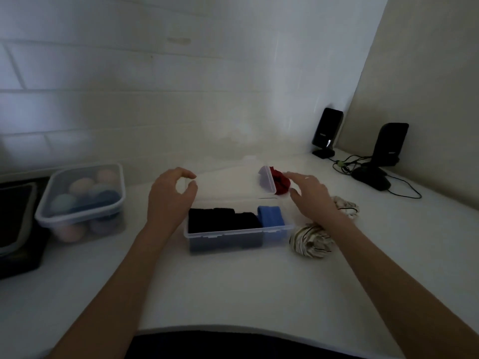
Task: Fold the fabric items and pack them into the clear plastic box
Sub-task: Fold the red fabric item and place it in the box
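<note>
Reaching forward over a white table, both bare hands hover above a clear plastic box; the left hand is held over the box's far left corner, fingers and thumb curled into a loose ring that encloses nothing; the right hand is spread with straight, relaxed fingers beyond the box's right end, holding nothing, its fingertips just beside a red cloth. Inside the box lie folded black cloths, filling the left and middle, and a folded blue cloth at the right end. The clear lid lies behind the box, its right end tilted up against the red cloth. Two crumpled striped cloths sit right of the box; one is near the front corner, the other is farther back, partly hidden by the right wrist. At far left stands a lidded tub of pastel balls; two black speakers with cables occupy the right rear corner.
</note>
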The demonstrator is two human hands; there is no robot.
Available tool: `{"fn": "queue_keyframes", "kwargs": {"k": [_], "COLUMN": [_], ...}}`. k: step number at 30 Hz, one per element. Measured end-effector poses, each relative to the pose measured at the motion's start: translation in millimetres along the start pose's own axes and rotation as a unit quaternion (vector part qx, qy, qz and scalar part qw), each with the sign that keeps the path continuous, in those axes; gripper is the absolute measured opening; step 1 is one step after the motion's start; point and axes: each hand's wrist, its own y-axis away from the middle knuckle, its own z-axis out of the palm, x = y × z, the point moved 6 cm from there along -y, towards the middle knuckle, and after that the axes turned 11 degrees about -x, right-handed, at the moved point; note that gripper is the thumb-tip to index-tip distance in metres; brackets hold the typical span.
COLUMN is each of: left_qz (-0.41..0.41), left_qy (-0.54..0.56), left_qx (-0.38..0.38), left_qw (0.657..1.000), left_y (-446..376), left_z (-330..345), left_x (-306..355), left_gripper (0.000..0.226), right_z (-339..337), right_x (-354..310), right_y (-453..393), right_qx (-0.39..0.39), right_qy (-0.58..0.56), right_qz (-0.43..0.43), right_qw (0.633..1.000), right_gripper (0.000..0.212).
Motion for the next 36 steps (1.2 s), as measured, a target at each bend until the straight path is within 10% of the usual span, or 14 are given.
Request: {"fn": "queue_keyframes", "kwargs": {"k": [3, 8, 14, 19, 24, 26, 28, 32, 34, 36], "left_qz": [0.008, 0.009, 0.027, 0.025, -0.032, -0.127, -0.172, -0.090, -0.046, 0.000], "left_qy": [0.002, 0.016, 0.052, 0.123, 0.260, 0.416, 0.630, 0.840, 0.832, 0.703], "left_qx": [0.007, -0.015, -0.008, -0.188, -0.148, -0.163, -0.199, -0.126, -0.112, -0.129], "left_qw": [1.000, 1.000, 0.998, 0.974, 0.954, 0.886, 0.731, 0.520, 0.541, 0.700], "left_y": [-1.1, -0.3, -8.5, -35.6, -46.8, -46.6, -42.7, -47.8, -52.1, -53.8], "left_z": [-1.5, 1.2, -6.1, 20.6, 17.9, 20.3, 26.6, 7.7, -3.1, -7.4], "left_x": [1.4, 1.7, 21.9, 66.5, 68.0, 44.2, 36.3, 28.0, 23.2, 28.4], "left_gripper": [0.010, 0.013, 0.020, 0.023, 0.019, 0.025, 0.022, 0.029, 0.048, 0.042], "right_z": [35.7, 39.3, -36.3, -60.0, -45.4, -32.7, -19.0, -2.5, -8.4, -25.1], "right_x": [0.0, 6.6, -35.0, -129.4, -138.8, -131.1, -136.6, -157.2, -163.6, -173.5], "right_y": [-23.7, -30.6, -13.7, -14.2, -35.6, -44.1, -47.2, -42.2, -37.7, -30.3], "right_qx": [-0.065, 0.046, 0.202, 0.008, -0.001, -0.019, -0.071, -0.105, -0.089, -0.061], "right_qy": [0.029, 0.004, -0.329, -0.510, -0.618, -0.658, -0.683, -0.662, -0.614, -0.519], "right_qz": [0.027, 0.039, -0.070, -0.215, -0.131, -0.089, -0.096, -0.103, -0.120, -0.204], "right_qw": [0.997, 0.998, 0.920, 0.833, 0.775, 0.748, 0.720, 0.735, 0.775, 0.828], "right_gripper": [0.041, 0.019, 0.010, 0.008, 0.013, 0.011, 0.014, 0.026, 0.029, 0.034]}}
